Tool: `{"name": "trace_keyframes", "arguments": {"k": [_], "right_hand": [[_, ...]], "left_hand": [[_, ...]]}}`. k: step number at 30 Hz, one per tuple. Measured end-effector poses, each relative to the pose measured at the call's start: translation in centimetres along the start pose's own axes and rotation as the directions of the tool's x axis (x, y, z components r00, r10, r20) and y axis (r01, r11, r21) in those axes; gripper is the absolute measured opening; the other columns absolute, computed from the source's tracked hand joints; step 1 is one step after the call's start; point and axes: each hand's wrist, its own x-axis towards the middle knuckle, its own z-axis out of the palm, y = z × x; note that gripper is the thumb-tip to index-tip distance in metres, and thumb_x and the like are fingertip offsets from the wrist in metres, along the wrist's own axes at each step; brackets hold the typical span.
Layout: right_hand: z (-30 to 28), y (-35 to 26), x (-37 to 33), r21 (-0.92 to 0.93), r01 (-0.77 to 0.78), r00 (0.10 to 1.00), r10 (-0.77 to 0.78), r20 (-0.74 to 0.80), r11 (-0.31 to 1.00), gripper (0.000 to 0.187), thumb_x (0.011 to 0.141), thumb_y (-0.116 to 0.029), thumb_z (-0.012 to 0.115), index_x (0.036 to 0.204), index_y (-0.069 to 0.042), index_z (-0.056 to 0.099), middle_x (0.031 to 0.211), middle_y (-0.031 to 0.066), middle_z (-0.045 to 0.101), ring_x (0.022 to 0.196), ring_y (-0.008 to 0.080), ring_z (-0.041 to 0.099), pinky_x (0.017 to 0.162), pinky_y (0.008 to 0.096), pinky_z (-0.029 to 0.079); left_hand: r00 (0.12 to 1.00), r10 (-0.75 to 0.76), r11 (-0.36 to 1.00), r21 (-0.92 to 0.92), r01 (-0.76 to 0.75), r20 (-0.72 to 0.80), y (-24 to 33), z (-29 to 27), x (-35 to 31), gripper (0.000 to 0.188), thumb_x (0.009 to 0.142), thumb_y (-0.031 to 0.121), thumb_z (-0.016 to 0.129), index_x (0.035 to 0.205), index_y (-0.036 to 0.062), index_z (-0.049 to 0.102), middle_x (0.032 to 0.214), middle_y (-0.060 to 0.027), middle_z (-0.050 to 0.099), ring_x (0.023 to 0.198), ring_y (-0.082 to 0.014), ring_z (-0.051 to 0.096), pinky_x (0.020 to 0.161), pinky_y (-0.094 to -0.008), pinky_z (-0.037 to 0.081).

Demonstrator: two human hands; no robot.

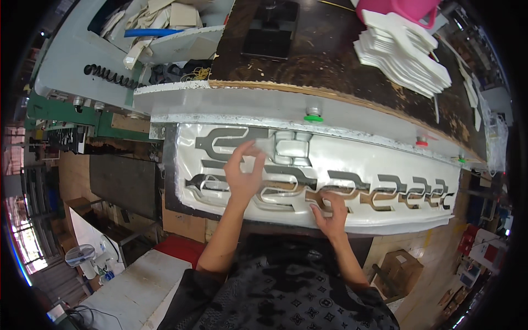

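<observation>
A long stack of glossy white sheet material (374, 151) lies before me, with a row of fork-shaped cut-outs showing grey and brown beneath. Over its left part, my left hand (243, 173) is raised with bent fingers, closed on a small whitish piece (264, 146) that is blurred by motion. Just right of that piece, blocky outlines (292, 148) are cut into the white material. My right hand (332, 215) rests low at the middle of the stack, thumb and fingers curled at the edge of a cut-out. What lies between them cannot be made out.
Beyond the stack runs a machine ledge with a green button (313, 114) and a red button (421, 141). On the dark board above are a black phone-like slab (271, 30), stacked white cut pieces (404, 52) and a pink container (401, 8). A cardboard box (400, 272) stands at lower right.
</observation>
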Motion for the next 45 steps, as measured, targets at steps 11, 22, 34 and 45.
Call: {"name": "trace_keyframes", "arguments": {"k": [11,22,34,45], "right_hand": [[-3.2,0.5,-4.4,-0.199,-0.014,0.947,0.077,0.312,0.980,0.050,0.075,-0.033,0.090,0.113,-0.007,0.071,0.108,0.0133,0.066,0.109,0.0363,0.060,0.099,0.0470,0.048],[-4.1,0.8,-1.5,-0.167,-0.034,0.982,0.064,0.176,0.985,0.046,0.074,-0.027,0.090,0.111,-0.006,0.072,0.105,0.0132,0.065,0.106,0.0360,0.059,0.098,0.0460,0.048],[-3.6,-0.3,-2.9,-0.226,-0.067,0.983,0.103,0.155,0.972,0.045,0.070,-0.022,0.093,0.108,-0.007,0.075,0.102,0.0123,0.066,0.105,0.0353,0.060,0.096,0.0469,0.048],[-2.7,-0.1,-3.3,-0.255,-0.025,0.983,0.071,0.172,0.967,0.040,0.073,-0.025,0.090,0.105,-0.008,0.073,0.104,0.0116,0.066,0.107,0.0344,0.059,0.095,0.0462,0.045]], "left_hand": [[0.980,0.185,0.966,0.172,-0.195,0.075,8.4,6.6,5.0,0.037,0.078,0.022,0.094,0.067,0.0023,0.065,0.061,-0.0054,0.065,0.052,-0.0105,0.060,0.054,-0.0264,0.048],[0.978,0.010,0.995,0.092,-0.030,0.210,6.3,6.0,-1.0,0.040,0.087,0.034,0.084,0.072,0.0027,0.065,0.064,-0.0119,0.066,0.057,-0.0304,0.064,0.058,-0.0388,0.050],[0.758,0.053,0.884,0.323,-0.339,0.651,3.2,-1.5,-11.6,0.046,0.078,0.029,0.087,0.112,0.0032,0.071,0.105,-0.0168,0.065,0.103,-0.0397,0.062,0.093,-0.0474,0.050],[0.806,0.059,0.891,0.332,-0.308,0.589,1.9,-1.5,-12.8,0.036,0.080,0.020,0.084,0.109,0.0040,0.071,0.101,-0.0165,0.063,0.102,-0.0401,0.060,0.092,-0.0484,0.047]]}}
